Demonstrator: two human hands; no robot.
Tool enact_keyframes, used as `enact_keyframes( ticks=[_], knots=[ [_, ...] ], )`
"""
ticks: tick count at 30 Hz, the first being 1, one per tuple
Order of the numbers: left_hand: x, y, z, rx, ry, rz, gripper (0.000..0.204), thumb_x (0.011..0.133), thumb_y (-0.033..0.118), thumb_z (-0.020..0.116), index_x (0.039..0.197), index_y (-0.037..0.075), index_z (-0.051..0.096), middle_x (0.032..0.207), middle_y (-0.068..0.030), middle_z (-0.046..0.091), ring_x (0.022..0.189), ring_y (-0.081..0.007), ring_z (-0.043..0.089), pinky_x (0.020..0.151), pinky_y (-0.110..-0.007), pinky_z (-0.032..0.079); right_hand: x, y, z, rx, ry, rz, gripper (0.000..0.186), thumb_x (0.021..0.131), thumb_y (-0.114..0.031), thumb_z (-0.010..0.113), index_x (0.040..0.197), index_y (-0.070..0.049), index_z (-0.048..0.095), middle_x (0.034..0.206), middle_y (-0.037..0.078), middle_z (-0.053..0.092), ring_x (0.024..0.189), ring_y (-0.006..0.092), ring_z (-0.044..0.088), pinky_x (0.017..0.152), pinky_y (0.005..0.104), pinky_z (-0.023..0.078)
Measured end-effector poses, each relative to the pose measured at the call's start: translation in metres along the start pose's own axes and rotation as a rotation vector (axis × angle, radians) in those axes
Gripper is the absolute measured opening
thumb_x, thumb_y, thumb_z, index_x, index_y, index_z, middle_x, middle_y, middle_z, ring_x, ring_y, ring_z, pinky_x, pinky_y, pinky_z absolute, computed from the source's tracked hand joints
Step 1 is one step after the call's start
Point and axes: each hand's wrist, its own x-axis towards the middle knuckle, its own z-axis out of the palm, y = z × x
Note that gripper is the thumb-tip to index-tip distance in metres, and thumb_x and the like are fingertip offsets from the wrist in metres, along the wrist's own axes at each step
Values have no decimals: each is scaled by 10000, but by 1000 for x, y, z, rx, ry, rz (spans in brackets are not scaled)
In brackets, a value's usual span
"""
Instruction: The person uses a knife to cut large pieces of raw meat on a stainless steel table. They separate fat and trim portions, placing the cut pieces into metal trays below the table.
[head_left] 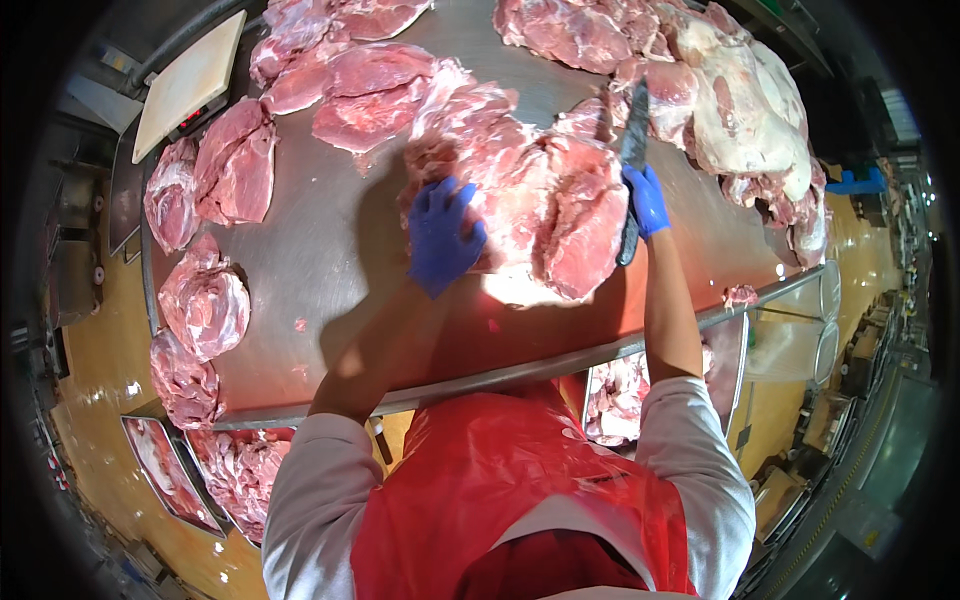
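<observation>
A large, spread-out piece of raw meat (515,190) lies on the steel table (310,260) in front of me, its right part a thick red muscle. My left hand (444,232), in a blue glove, rests on its left edge with the fingers spread. At the meat's right side my right hand (648,203), also gloved in blue, is closed around a knife (634,135). The blade points away from me, near the meat's far right edge. The handle's dark end shows below the hand.
Several meat cuts (235,165) line the table's left side, with more at the back. Large pale-skinned pieces (750,110) are heaped at the right. A white cutting board (190,85) stands at the far left. Trays of meat (240,470) sit below the table's near edge (480,380).
</observation>
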Motion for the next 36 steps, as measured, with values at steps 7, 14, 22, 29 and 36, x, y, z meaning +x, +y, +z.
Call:
enact_keyframes(
  ticks=[7,14,22,29,36],
  knots=[
    [-13,42,-8,210,8,-66,568,736,250,739,1271,136,586,1324,-146,510,1226,-381,470,1039,-508,359,4,-14,-24,-311,19,-210,397,932,-284,592,1170,33,577,1036,162,669,926,251,619,852,376,470],
    [-25,33,-7,100,123,-71,529,755,237,754,1245,111,601,1313,-160,513,1254,-366,455,1054,-507,347,-173,-54,20,-439,148,-256,356,995,-264,479,1228,5,462,900,269,651,805,413,652,728,465,495],
    [-31,26,10,122,105,-16,508,772,268,745,1232,113,595,1254,-166,529,1212,-374,472,1032,-518,362,-94,-73,156,-1031,-216,-82,769,849,-128,515,1532,-66,166,1191,317,612,1121,437,609,940,484,495],
    [-31,21,1,-98,175,17,465,749,276,770,1122,18,667,1219,-194,551,1143,-367,512,977,-470,425,-83,-70,167,-1188,-234,105,752,831,-125,554,1507,-50,234,1268,298,583,1176,419,588,990,463,482],
    [-31,18,1,-27,183,30,483,725,271,762,1117,2,676,1179,-204,585,1098,-371,538,958,-474,438,-78,-64,164,-1196,-183,131,838,829,-123,552,1558,-146,138,1298,302,562,1183,432,579,995,469,477]
  ],
)
